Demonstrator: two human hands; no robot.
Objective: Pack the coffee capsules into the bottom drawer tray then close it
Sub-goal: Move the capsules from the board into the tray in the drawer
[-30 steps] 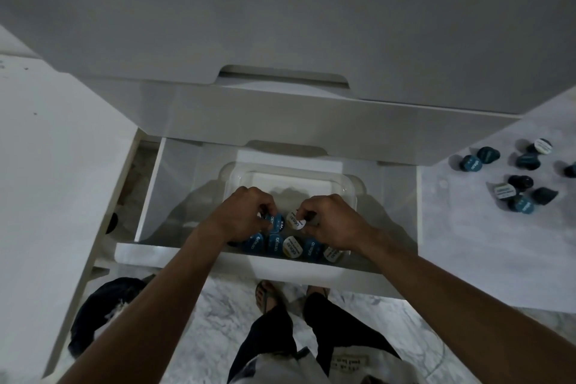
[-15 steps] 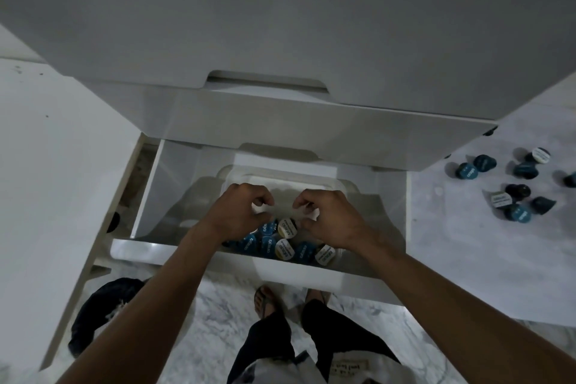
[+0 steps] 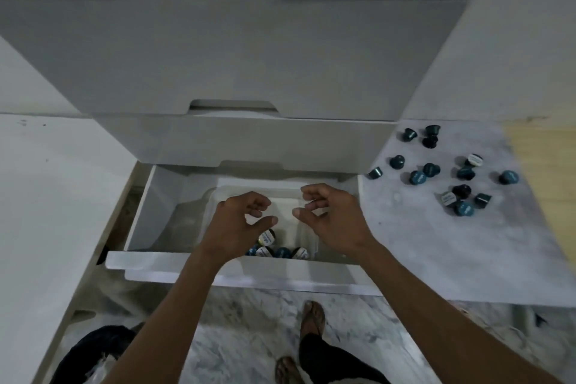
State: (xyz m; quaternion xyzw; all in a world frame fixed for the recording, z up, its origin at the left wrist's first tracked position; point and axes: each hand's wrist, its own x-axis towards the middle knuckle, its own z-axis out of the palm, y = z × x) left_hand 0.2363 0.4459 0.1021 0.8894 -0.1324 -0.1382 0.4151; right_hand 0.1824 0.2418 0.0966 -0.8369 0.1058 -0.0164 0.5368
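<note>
**Hands lift clear of the tray**

Both hands have come up off the capsules, and the view now takes in more cabinet. Left hand [image 3: 237, 224] and right hand [image 3: 333, 218] hover loosely curled, released, over the clear tray [image 3: 307, 237] in the open bottom drawer [image 3: 162, 196], mid-frame. Packed capsules [image 3: 282, 251] line the tray's near edge; loose capsules [image 3: 448, 171] dot the worktop [image 3: 436, 243] at right.
</note>
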